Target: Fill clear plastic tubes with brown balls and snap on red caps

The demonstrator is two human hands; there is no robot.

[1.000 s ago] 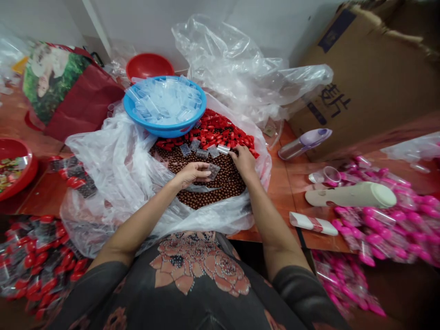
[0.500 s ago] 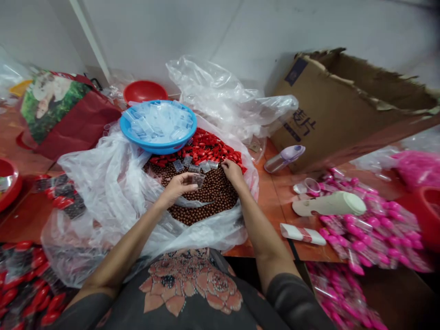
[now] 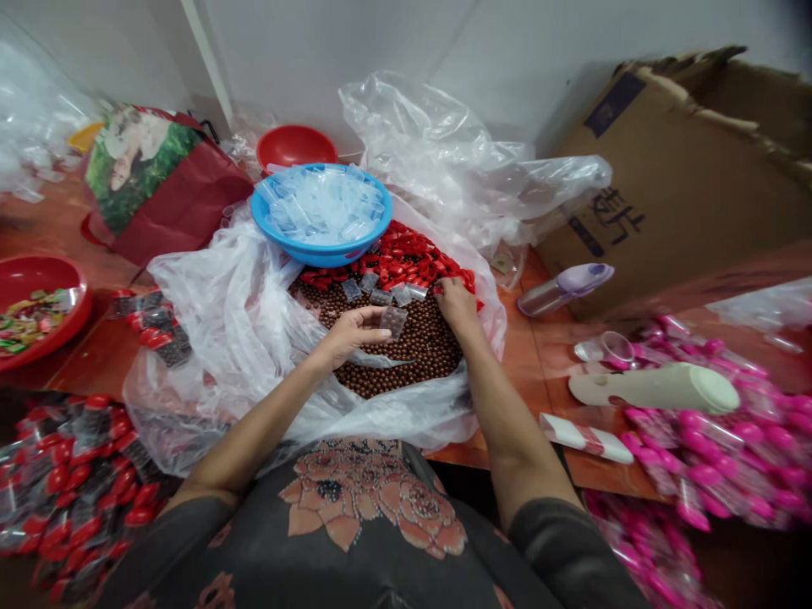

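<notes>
My left hand (image 3: 356, 331) pinches a small clear plastic container (image 3: 394, 321) between thumb and fingers, above a heap of brown beads (image 3: 412, 364). At the edge of the red plastic caps (image 3: 406, 249), my right hand (image 3: 458, 303) has its fingers closed, with a red cap (image 3: 437, 289) showing at the fingertips. Several clear containers (image 3: 381, 297) lie in a row between the beads and the caps. Beads and caps rest on a spread white plastic bag (image 3: 209, 296). A blue basin (image 3: 323, 252) full of clear containers stands behind them.
Left are a red bowl (image 3: 76, 326) of wrapped pieces, a dark red bag (image 3: 183, 199) and filled red-capped containers (image 3: 82, 482). A cardboard box (image 3: 685, 203), a lilac-topped bottle (image 3: 564, 288), a pale green bottle (image 3: 653, 387) and pink-capped containers (image 3: 710, 465) stand or lie right.
The view has turned left, so the scene sits farther right and more of the red bowl shows. Red now shows at my right fingertips. My left hand still holds the clear container.
</notes>
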